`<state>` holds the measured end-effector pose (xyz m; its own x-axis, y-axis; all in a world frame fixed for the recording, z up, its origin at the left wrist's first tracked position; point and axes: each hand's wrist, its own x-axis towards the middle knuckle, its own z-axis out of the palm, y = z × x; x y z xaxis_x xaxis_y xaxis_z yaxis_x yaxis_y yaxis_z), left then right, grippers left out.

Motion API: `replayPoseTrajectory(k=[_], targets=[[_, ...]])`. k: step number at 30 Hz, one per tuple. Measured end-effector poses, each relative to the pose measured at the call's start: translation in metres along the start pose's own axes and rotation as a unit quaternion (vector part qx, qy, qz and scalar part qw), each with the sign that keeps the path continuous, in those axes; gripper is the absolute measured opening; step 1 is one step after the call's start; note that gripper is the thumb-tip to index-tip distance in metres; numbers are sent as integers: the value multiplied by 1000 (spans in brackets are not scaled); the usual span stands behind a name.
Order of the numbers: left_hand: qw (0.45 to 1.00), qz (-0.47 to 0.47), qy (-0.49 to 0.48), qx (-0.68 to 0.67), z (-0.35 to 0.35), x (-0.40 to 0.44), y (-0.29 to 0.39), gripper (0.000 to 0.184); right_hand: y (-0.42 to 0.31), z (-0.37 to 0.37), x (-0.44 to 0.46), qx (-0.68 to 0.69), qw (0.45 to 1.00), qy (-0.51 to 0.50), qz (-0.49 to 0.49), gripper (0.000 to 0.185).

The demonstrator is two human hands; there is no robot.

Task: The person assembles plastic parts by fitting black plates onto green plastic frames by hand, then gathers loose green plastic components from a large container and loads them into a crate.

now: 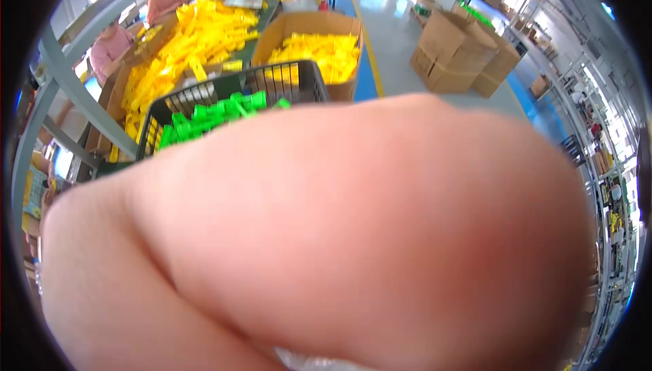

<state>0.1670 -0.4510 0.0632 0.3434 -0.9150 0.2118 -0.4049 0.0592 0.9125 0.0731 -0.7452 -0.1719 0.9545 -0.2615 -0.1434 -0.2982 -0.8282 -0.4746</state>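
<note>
Bare skin of one of my hands or arms point(353, 221) fills the lower and middle view, very close to the camera and blurred. A deep fold runs down its left part. Its fingers cannot be made out, and I cannot tell which side it belongs to. A scrap of clear, shiny material point(316, 360) shows below it at the bottom edge. Behind it stands a black plastic crate point(309, 75) holding bright green plastic parts point(227, 109); the skin covers the crate's near side. No other hand of mine can be picked out.
Yellow parts point(210, 28) are heaped on the workbench beyond, and more fill a cardboard box point(272, 34). Grey metal posts point(85, 109) rise at left. Co-workers point(112, 48) are at the bench. Brown cartons point(451, 51) stand on the floor at right.
</note>
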Motion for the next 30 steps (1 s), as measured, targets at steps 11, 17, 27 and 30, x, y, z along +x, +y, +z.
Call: replayPoseTrajectory(k=[11,17,27,30], targets=[[988,10,136,-72,-34,-1,2,9,-109,-112,-21,274,948,162,-8,9],[972,15,208,-107,-44,3,-8,8,-200,-296,-60,341,706,233,-575,29],[958,19,270,-98,-71,7,-29,8,-251,-277,-55,391,584,214,-678,19],[949,15,295,-110,-87,14,-32,9,-253,-281,-39,399,566,199,-694,16]])
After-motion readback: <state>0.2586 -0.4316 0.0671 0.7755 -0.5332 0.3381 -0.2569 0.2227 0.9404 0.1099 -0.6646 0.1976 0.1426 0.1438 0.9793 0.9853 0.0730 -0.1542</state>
